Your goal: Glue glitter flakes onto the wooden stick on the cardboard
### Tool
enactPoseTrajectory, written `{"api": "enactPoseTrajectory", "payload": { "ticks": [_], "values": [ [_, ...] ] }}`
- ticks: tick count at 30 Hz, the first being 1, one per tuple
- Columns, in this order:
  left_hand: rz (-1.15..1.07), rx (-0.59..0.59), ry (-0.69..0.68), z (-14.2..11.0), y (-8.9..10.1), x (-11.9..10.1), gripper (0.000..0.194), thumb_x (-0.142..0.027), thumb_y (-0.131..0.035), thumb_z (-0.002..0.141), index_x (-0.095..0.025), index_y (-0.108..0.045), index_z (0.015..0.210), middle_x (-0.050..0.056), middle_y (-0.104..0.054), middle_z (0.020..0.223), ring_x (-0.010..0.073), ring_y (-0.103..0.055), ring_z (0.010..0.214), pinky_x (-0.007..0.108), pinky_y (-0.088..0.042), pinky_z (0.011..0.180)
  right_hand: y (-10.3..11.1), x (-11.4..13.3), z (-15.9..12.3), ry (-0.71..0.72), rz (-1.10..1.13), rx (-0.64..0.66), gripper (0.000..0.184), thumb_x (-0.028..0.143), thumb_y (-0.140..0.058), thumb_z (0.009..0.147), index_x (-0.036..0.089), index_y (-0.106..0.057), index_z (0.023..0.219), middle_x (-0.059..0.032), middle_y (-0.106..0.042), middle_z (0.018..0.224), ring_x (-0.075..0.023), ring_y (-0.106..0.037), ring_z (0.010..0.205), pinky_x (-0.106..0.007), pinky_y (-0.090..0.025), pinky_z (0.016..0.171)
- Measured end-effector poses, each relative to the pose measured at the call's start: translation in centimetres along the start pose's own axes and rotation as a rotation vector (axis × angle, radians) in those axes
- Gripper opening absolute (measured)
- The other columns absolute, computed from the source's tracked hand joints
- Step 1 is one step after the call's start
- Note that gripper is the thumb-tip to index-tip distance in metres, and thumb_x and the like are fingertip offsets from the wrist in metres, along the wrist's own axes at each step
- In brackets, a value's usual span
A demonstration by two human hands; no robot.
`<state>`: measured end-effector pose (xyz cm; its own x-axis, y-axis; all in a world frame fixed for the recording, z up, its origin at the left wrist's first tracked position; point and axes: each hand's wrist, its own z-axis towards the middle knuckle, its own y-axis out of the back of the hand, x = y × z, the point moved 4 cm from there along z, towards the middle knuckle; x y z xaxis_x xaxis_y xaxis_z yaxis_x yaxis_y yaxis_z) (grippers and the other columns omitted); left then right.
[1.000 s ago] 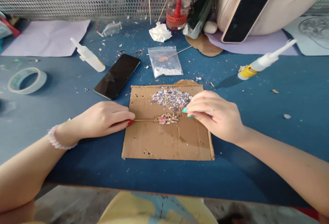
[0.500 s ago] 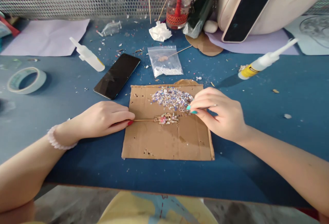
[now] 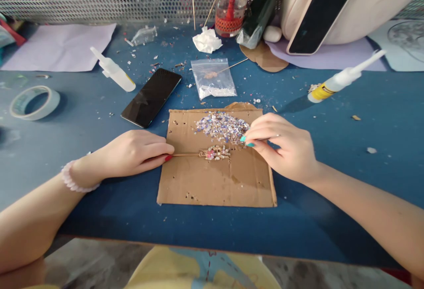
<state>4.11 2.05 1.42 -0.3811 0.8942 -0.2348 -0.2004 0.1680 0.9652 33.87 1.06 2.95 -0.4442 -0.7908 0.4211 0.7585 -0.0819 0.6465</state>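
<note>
The right hand [image 3: 291,147] pinches a silver metal tool [image 3: 237,142], probably tweezers, at the edge of a glittering blue-and-white chip heap [image 3: 221,125]; the left hand [image 3: 132,154] pinches a thin brown stick [image 3: 185,154], its gem-crusted end [image 3: 215,153] lying on the brown cardboard sheet [image 3: 198,185]. Chip-picking seems the step in hand, next calling for steady tips.

Out on the left lay a roll of tape [image 3: 42,113], flat, with a lilac sheet [image 3: 62,47] beyond it! A dark phone [image 3: 151,98] slanted across the blue tabletop [image 3: 331,156]. Further back came crumpled tissue [image 3: 207,40], a red-lidded cup [image 3: 229,24] just behind, then a black-screened device [image 3: 321,17], cropped but probably another phone, against a pale bag [image 3: 374,1].
</note>
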Motion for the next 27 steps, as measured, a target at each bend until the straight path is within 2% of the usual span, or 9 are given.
{"api": "enactPoseTrajectory", "payload": {
  "ticks": [27],
  "values": [
    [0.024, -0.001, -0.017, 0.04, 0.03, -0.01, 0.014, -0.023, -0.046, 0.103, -0.018, -0.059, 0.104, 0.001, -0.061, 0.077, 0.0147, -0.057, 0.066, 0.026, -0.041, 0.064, -0.21, -0.91, -0.13, -0.054, -0.020, -0.057, 0.012, 0.013, -0.064, 0.091, 0.023, -0.067, 0.087, 0.0003, -0.073, 0.075, -0.0162, -0.068, 0.081, -0.029, -0.055, 0.074]
  ]
}}
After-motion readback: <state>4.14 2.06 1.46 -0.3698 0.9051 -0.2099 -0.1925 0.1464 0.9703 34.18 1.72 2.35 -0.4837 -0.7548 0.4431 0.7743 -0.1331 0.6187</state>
